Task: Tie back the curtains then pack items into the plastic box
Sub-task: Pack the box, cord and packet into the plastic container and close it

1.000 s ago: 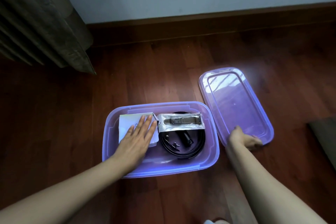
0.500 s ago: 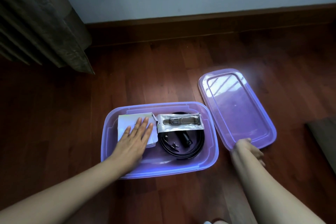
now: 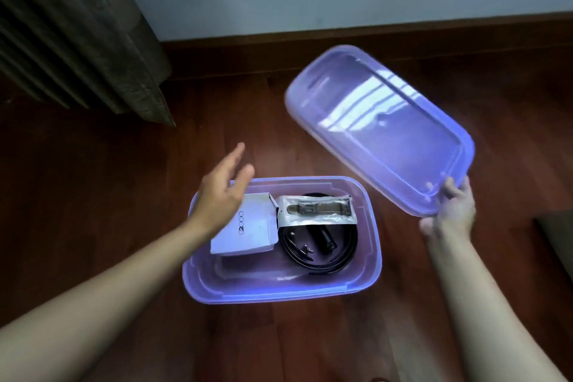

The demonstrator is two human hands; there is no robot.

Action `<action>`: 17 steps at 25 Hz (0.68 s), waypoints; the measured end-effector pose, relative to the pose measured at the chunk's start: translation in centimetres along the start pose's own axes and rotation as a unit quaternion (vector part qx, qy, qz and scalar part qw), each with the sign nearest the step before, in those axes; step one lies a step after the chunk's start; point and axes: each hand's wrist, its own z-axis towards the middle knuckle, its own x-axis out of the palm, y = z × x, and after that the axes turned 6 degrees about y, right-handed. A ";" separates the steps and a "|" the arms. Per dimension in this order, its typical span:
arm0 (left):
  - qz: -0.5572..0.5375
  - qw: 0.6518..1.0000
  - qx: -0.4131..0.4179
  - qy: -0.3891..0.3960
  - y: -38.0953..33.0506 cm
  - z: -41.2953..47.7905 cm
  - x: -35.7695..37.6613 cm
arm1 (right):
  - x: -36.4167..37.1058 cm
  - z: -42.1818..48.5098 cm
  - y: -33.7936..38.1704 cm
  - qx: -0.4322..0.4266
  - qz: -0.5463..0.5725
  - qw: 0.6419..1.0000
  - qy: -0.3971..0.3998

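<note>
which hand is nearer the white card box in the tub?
Left. The left hand hovers open right over the white card box; the right hand is off past the tub's right side, gripping the lid.

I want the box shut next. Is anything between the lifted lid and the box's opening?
Yes: the left hand hovers open over the left end of the plastic box, where the lid, held at its near edge by the right hand, must land. The white carton, the packet and the black coil appear to lie below the rim.

Left hand (image 3: 224, 187) hovers, fingers spread; right hand (image 3: 451, 214) raised, fingers gripping.
</note>
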 end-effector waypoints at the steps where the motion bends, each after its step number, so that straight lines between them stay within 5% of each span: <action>1: -0.147 0.987 -0.056 -0.006 -1.0 0.9 -0.8 | 0.1 -0.3 0.4 0.009 -0.016 0.997 0.068; 3: -0.370 0.921 -0.120 -0.038 -2.2 2.2 -3.5 | 0.3 -1.5 0.8 0.059 -0.066 0.982 0.165; 5: -0.389 0.911 -0.125 -0.053 -3.2 1.9 -5.8 | 0.4 -3.0 0.4 0.104 -0.140 0.959 0.223; 8: -0.083 0.993 -0.072 -0.051 -2.2 -0.1 -6.3 | 0.4 -5.6 -1.3 0.108 -0.191 0.943 0.250; 12: 0.080 0.995 -0.044 -0.039 1.4 -1.1 -6.2 | -1.3 -8.6 -3.4 -0.041 -0.390 0.902 0.182; 17: 0.167 0.983 -0.068 -0.019 3.6 -1.0 -5.6 | -2.2 -9.8 -5.5 -0.048 -0.479 0.859 0.175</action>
